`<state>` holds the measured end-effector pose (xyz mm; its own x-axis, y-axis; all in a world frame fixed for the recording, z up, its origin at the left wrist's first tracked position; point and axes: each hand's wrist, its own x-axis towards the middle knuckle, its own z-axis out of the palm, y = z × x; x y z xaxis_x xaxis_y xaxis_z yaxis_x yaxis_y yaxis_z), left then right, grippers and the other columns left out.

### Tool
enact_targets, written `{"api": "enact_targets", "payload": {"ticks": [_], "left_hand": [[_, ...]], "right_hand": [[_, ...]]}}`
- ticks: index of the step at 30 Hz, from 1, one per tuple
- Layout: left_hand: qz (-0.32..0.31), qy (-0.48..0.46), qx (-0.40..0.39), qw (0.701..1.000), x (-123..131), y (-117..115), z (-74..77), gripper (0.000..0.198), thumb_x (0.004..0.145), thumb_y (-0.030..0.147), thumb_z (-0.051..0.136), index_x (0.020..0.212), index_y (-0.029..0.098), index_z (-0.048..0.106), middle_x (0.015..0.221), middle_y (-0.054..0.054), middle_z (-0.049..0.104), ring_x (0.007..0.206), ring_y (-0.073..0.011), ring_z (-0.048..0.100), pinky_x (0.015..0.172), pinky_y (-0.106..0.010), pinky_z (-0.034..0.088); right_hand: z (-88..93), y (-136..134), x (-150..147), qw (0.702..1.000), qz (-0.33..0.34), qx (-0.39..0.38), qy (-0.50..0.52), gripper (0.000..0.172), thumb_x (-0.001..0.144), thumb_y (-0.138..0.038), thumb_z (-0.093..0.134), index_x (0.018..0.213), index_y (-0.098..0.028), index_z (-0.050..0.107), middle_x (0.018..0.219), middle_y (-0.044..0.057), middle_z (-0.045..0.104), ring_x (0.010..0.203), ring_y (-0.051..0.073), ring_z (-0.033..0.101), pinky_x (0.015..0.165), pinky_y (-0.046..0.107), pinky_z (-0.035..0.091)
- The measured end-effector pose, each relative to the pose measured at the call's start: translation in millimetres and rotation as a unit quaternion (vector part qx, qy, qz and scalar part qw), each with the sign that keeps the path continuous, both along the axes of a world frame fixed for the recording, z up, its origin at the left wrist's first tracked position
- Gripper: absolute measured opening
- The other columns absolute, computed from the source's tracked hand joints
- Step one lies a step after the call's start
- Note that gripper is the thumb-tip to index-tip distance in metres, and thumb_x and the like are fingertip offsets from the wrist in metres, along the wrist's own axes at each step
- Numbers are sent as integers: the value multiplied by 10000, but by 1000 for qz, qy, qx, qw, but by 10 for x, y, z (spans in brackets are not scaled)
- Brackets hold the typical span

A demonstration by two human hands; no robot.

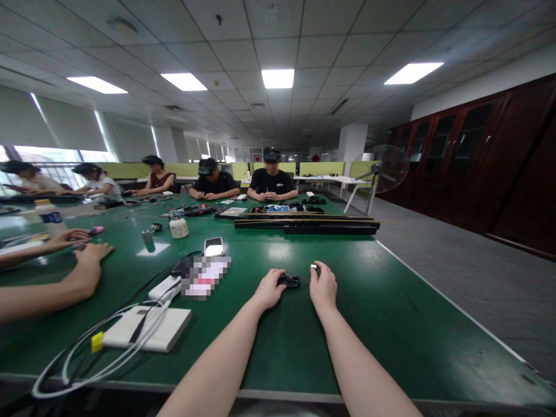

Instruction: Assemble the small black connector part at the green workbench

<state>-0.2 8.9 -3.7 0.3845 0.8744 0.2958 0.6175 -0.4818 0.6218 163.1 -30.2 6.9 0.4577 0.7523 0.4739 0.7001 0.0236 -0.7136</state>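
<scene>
A small black part with an uneven, open-looking top [291, 281] rests on the green table [382, 324] in front of me. My left hand [270, 288] is closed on its left side, thumb and fingers gripping it; its exact kind is too small to make out. To the right, apart from it, my right hand [324, 285] pinches a tiny white piece [313, 266] between thumb and fingertips. That piece sits just above the table, and its kind cannot be told.
Left of me lie a white box [147, 328] with looped white cables, a power bank [165, 288] and a phone [214, 247]. Long black rails [306, 225] lie across the far side. A co-worker's arms [65, 278] reach in from the left; other people sit beyond.
</scene>
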Motion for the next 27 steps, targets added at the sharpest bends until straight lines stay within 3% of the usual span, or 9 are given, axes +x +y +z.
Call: {"api": "enact_targets", "payload": {"ticks": [4,12,21,27], "left_hand": [[0,2,0,1000,3,10,-9,426,753,102,552,1175,143,521,1159,-103,541,1083,-213,523,985,-308,375],[-2,-7,-5,1000,1,24,-16,441,740,95,559,1176,150,524,1163,-95,540,1078,-207,526,982,-300,376],[-4,-15,-2,1000,1,41,-36,455,727,83,567,1177,140,525,1169,-106,533,1087,-217,522,989,-324,378],[-4,-16,0,1000,3,39,-36,448,734,81,560,1177,142,527,1190,-107,515,1101,-214,514,998,-315,368]], "right_hand": [[-18,22,7,999,-4,45,13,367,832,-296,368,1149,-160,492,1067,105,617,980,237,521,845,348,381],[-57,69,22,994,-13,107,-17,314,823,-283,389,1059,-162,557,1037,108,625,924,227,527,804,344,393],[-18,25,2,997,-2,80,-22,296,832,-266,379,1034,-179,577,1053,95,617,979,222,508,822,330,381],[0,2,-12,1000,7,18,-25,278,820,-298,423,1027,-200,580,1057,74,630,1005,227,514,838,338,382]]}}
